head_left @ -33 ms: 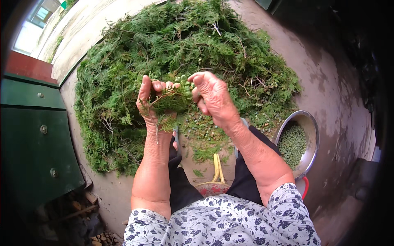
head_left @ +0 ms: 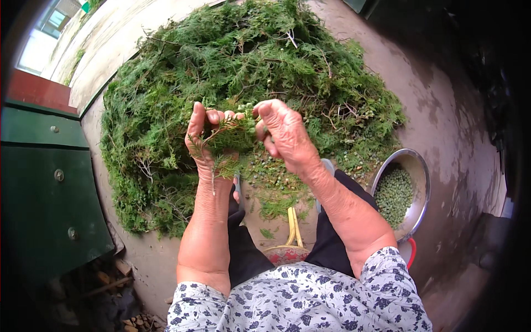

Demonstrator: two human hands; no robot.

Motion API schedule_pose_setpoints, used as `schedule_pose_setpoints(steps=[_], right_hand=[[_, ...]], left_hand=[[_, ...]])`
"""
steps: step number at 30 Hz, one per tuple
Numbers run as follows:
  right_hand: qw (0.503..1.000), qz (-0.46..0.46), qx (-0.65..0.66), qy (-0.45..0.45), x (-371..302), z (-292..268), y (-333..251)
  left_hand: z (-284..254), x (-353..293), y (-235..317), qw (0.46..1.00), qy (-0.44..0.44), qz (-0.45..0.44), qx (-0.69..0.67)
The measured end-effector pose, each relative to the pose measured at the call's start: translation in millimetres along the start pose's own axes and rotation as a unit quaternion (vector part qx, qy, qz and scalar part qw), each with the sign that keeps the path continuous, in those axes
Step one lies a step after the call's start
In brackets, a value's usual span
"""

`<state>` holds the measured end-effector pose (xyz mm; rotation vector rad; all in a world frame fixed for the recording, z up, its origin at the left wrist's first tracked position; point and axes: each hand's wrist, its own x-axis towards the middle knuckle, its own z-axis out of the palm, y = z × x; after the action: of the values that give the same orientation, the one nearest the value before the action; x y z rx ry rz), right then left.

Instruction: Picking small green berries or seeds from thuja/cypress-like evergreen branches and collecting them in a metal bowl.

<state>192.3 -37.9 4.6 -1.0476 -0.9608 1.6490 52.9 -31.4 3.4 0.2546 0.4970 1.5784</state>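
My left hand (head_left: 199, 141) is closed around a cypress sprig (head_left: 231, 135), palm side up, with the feathery green leaves spreading over its fingers and a thin stem hanging at the wrist. Pale green cones (head_left: 245, 109) cluster at the sprig's far end. There my right hand (head_left: 289, 135) pinches with thumb and forefinger, its other fingers curled; a bit of green shows between them. Behind both hands rises a big heap of cypress branches (head_left: 238, 61). To the right, a metal basin (head_left: 425, 185) stands tilted, partly filled with loose green cones (head_left: 394, 196).
Scattered cones and leaf bits lie on the concrete floor (head_left: 451, 160) between my feet and the heap. A yellow-handled thing (head_left: 293, 228) is between my knees, and a red rim (head_left: 412, 253) shows below the basin. Green metal doors (head_left: 47, 193) stand at the left.
My right hand has shifted slightly left, and its thumb and forefinger have come in against the cones at the sprig's end. The left hand stays almost still.
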Motion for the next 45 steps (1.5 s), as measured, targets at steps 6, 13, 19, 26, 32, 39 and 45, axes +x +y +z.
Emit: schedule_pose_setpoints(steps=[6,13,19,26,32,39,45], right_hand=[[1.000,0.006,-0.002,-0.015,0,5,7],[0.996,-0.069,0.014,0.052,10,-16,-1],[0.961,-0.173,-0.202,0.079,7,-21,-20],[0.942,-0.217,-0.254,0.038,15,-26,-4],[0.985,-0.113,-0.070,0.109,15,-37,-16],[0.958,-0.177,-0.208,0.082,11,-25,-6],[0.868,-0.299,-0.385,0.094,7,-12,-3]], left_hand=[[-2,-1,-1,0.999,0.009,0.004,0.043],[13,-8,1,0.949,0.038,-0.043,0.309],[14,-12,-10,0.879,-0.049,-0.027,0.473],[11,-11,-13,0.848,-0.081,-0.061,0.521],[8,-11,-13,0.851,-0.056,-0.088,0.514],[-1,-9,-18,0.871,-0.074,-0.053,0.482],[-4,-10,-14,0.875,-0.080,-0.083,0.471]])
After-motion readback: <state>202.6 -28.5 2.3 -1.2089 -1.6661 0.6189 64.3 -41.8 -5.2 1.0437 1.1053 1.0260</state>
